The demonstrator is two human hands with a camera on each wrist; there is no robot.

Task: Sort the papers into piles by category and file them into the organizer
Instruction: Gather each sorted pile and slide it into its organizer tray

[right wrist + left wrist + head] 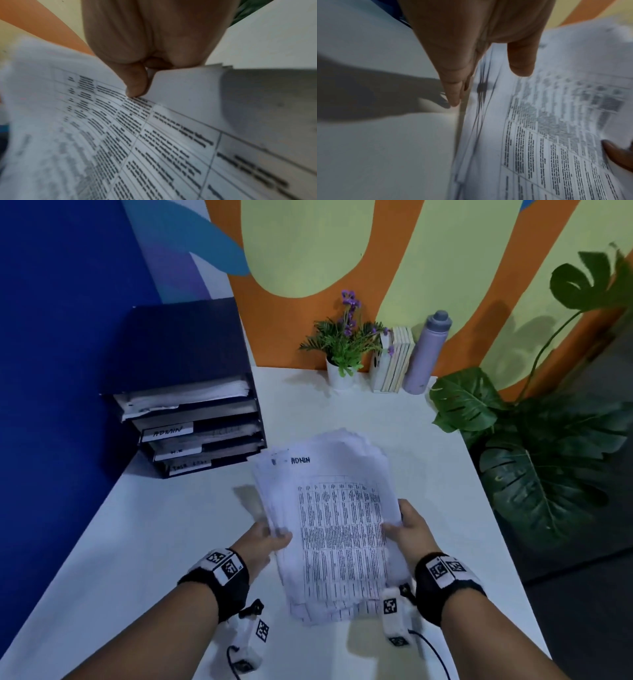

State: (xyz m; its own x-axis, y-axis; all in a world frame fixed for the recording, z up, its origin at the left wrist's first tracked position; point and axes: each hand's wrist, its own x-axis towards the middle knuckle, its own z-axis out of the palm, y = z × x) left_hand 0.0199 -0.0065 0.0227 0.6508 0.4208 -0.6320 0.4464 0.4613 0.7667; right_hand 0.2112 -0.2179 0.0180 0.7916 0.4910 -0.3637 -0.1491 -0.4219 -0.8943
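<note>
Both hands clasp the loose stack of white printed sheets [329, 529] marked ADMIN above the white table [164, 542], left hand [265, 542] and right hand [409, 529] pinching its long sides. The dark blue tiered paper organizer [191, 405] sits ahead-left, nearer the left hand, the stack's long axis pointing past it.

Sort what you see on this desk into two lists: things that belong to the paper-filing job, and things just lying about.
Belongs to the job:
stack of papers, top sheet marked ADMIN
organizer with labelled trays
left hand and right hand, both gripping the stack

Just lying about:
potted flowers
books
bottle
large leafy plant
</note>
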